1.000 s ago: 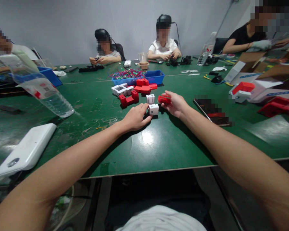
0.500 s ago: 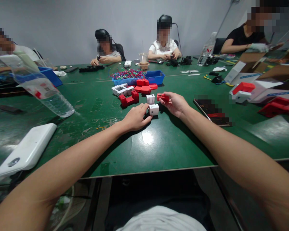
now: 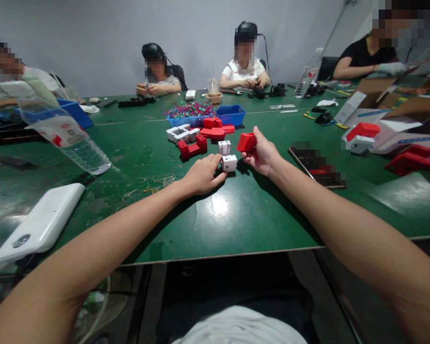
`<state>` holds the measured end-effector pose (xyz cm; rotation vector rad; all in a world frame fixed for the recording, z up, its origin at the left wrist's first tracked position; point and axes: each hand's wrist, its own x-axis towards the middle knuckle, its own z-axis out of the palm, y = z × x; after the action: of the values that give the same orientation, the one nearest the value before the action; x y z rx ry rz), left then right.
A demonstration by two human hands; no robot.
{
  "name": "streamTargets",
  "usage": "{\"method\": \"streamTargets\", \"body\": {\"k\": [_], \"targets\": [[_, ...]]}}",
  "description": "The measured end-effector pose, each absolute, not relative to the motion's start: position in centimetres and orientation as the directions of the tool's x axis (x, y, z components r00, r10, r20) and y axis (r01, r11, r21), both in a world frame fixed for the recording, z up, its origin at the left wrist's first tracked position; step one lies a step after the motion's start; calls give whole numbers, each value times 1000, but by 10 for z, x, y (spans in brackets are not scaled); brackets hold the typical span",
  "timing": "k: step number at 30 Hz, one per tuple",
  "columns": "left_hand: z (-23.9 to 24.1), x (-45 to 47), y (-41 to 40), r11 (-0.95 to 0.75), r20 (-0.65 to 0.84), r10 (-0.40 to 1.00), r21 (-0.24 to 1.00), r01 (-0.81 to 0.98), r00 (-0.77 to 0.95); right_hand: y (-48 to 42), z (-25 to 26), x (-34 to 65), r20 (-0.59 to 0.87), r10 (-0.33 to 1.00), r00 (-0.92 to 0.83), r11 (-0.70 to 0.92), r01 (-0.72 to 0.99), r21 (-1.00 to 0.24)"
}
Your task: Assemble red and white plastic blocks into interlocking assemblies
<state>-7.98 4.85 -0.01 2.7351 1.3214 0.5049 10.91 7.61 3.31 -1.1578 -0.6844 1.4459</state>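
Observation:
My right hand (image 3: 263,155) grips a red plastic block (image 3: 246,142), lifted a little above the green table (image 3: 236,210). My left hand (image 3: 201,176) rests on the table with curled fingers, its fingertips pinching a white cube (image 3: 229,163). A second white cube (image 3: 224,147) stands just behind it. Further back lie a red L-shaped piece (image 3: 192,147), a white frame piece (image 3: 181,133) and more red pieces (image 3: 215,128).
A blue tray (image 3: 232,115) of coloured wires sits behind the pieces. A tipped water bottle (image 3: 62,131) and a white box (image 3: 39,224) lie left. A dark phone (image 3: 313,164), cardboard boxes (image 3: 383,114) and red parts (image 3: 415,160) lie right. Other people work at the far and side edges.
My right hand has raised the red block and turned it upright. My left hand and the white cube have stayed in place.

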Motion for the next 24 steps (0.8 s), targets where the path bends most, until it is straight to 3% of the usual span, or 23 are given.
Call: {"method": "streamTargets", "body": {"k": [10, 16, 24], "targets": [[-2, -79, 49, -627, 268, 774, 196, 754, 574, 74, 39, 113, -327, 940, -97, -336, -427, -840], [-1, -80, 48, -628, 263, 773, 191, 755, 577, 77, 33, 106, -299, 950, 86, -241, -404, -883], [0, -79, 48, -627, 255, 775, 196, 754, 578, 79, 30, 107, -290, 954, 79, -237, -399, -886]]}}
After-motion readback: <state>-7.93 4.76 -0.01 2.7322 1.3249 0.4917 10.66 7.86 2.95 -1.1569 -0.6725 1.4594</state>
